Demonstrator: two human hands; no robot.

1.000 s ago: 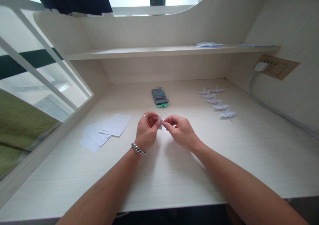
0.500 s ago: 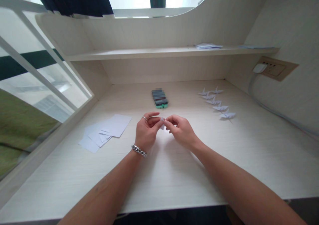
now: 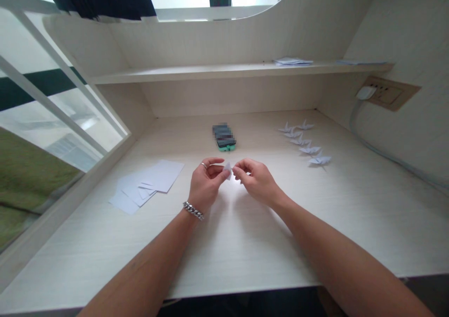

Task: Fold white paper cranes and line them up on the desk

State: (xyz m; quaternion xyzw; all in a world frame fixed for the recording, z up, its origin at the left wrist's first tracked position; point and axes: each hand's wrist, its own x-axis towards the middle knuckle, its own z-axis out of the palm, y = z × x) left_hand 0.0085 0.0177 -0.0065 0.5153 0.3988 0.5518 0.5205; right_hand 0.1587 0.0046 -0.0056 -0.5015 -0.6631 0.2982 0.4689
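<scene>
A small piece of folded white paper [image 3: 228, 169] is pinched between the thumb and fingers of my left hand [image 3: 207, 181], over the middle of the desk. A ring and a chain bracelet [image 3: 192, 210] are on that hand and wrist. My right hand [image 3: 257, 179] is closed in a pinch at the paper's right edge; whether its fingertips grip the paper is hard to see. Several folded paper cranes [image 3: 310, 150] stand in a group to the right. Loose white paper sheets [image 3: 164, 176] lie overlapping on the left.
A phone-like dark object with a green end [image 3: 224, 137] lies beyond my hands. Papers [image 3: 292, 61] rest on the shelf [image 3: 196, 72] above the desk [image 3: 224, 256]. On the right wall, a white plug [image 3: 365, 93] sits in a socket, its cable [image 3: 386, 157] trailing along the side.
The fingertips of my right hand have drawn slightly away to the right, and more of the folded paper shows in my left hand. The whole view has shifted a little.
</scene>
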